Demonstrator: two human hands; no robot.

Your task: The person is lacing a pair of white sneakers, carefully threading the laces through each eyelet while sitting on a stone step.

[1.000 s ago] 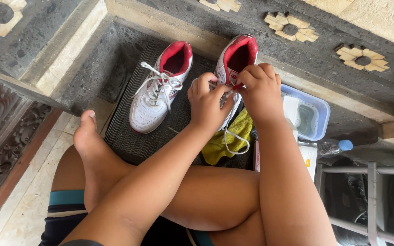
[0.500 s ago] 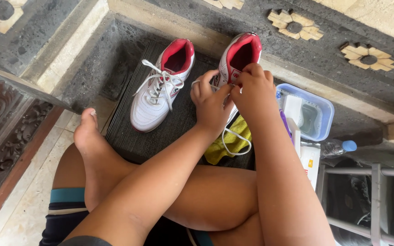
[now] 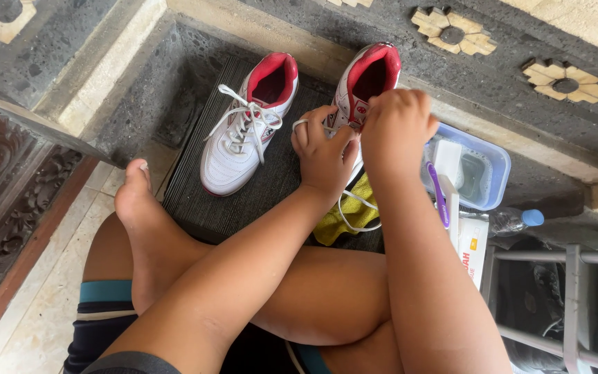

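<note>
Now the left hand [image 3: 323, 152] and right hand [image 3: 396, 125] both pinch the white lace [image 3: 354, 201] of the right-side sneaker [image 3: 368, 83].

- Two white sneakers with red lining: the left sneaker [image 3: 240, 138] and the right sneaker [image 3: 363, 93], side by side on the mat.
- One dark ribbed mat [image 3: 243, 201].
- Two hands: the left hand [image 3: 323, 154] and the right hand [image 3: 397, 123].
- One bare foot [image 3: 143, 221] in view.
- One yellow cloth [image 3: 344, 215].
- One clear plastic container [image 3: 493, 173] with a bluish rim.
- One purple-handled toothbrush [image 3: 439, 195].
- One plastic bottle [image 3: 513, 221] with a blue cap.
- One white box [image 3: 472, 249].
- Three flower-shaped tiles wholly in view in the dark paving; one [image 3: 454, 33] lies near the top.
</note>
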